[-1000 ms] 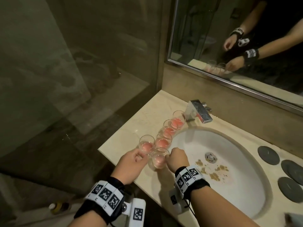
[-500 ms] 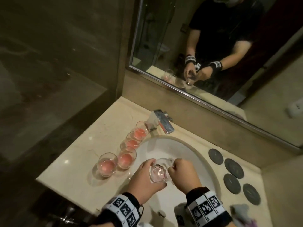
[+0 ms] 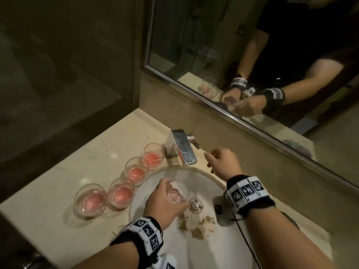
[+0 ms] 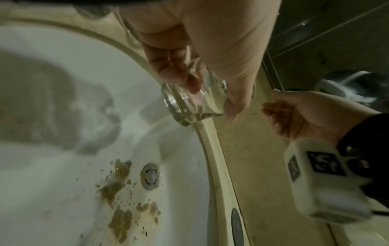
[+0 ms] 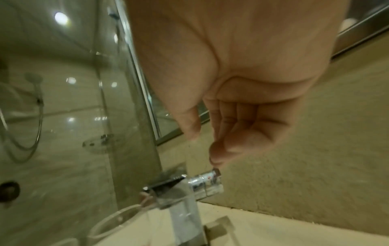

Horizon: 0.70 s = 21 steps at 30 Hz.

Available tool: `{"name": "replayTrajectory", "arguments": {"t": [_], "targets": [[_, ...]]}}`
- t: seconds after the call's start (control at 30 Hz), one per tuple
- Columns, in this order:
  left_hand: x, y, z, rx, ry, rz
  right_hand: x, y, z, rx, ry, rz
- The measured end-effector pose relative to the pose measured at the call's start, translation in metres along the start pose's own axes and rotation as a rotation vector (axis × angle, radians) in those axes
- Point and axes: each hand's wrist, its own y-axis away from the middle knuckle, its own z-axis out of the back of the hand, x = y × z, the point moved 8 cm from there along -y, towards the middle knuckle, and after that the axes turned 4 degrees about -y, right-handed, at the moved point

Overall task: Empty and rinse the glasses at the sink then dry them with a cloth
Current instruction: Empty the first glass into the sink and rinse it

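Note:
My left hand [image 3: 169,199] grips a small clear glass [image 3: 175,196] low over the white sink basin [image 3: 194,251], just left of the drain [image 3: 196,203]. In the left wrist view the glass [image 4: 185,108] lies tilted between thumb and fingers and looks nearly empty. My right hand [image 3: 217,162] hovers beside the chrome faucet [image 3: 183,152] with curled fingers and holds nothing. In the right wrist view its index fingertip [image 5: 214,158] sits just above the faucet handle [image 5: 207,181]. Several glasses of pink liquid [image 3: 134,171] stand in a row on the counter left of the basin.
Brown stains [image 3: 198,230] mark the basin floor below the drain. A mirror [image 3: 252,55] runs along the back wall, and a glass shower wall stands to the left. The beige counter [image 3: 58,220] ends near the row of glasses. A dark round coaster [image 4: 236,224] lies right of the basin.
My right hand has let go of the glass and moved up to the faucet handle. My left hand has carried the glass further over the basin, and its pink liquid is mostly gone.

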Motion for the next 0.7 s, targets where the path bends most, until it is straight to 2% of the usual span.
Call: {"name": "replayTrajectory", "arguments": {"t": [0.1, 0.2, 0.33, 0.43, 0.7], "targets": [[0.006, -0.012, -0.005, -0.072, -0.018, 0.042, 0.0, -0.045, -0.021, 0.071, 0.079, 0.042], [0.007, -0.021, -0.013, -0.075, -0.005, 0.054, 0.001, -0.066, -0.038, 0.099, 0.145, 0.095], [0.003, -0.032, -0.02, -0.094, 0.01, 0.04, -0.008, -0.076, -0.043, 0.057, 0.153, 0.143], [0.002, -0.041, -0.022, -0.111, 0.003, 0.044, -0.009, -0.077, -0.047, 0.083, 0.134, 0.167], [0.001, -0.054, -0.028, -0.128, -0.025, 0.051, -0.007, -0.084, -0.047, 0.035, 0.184, 0.181]]}}
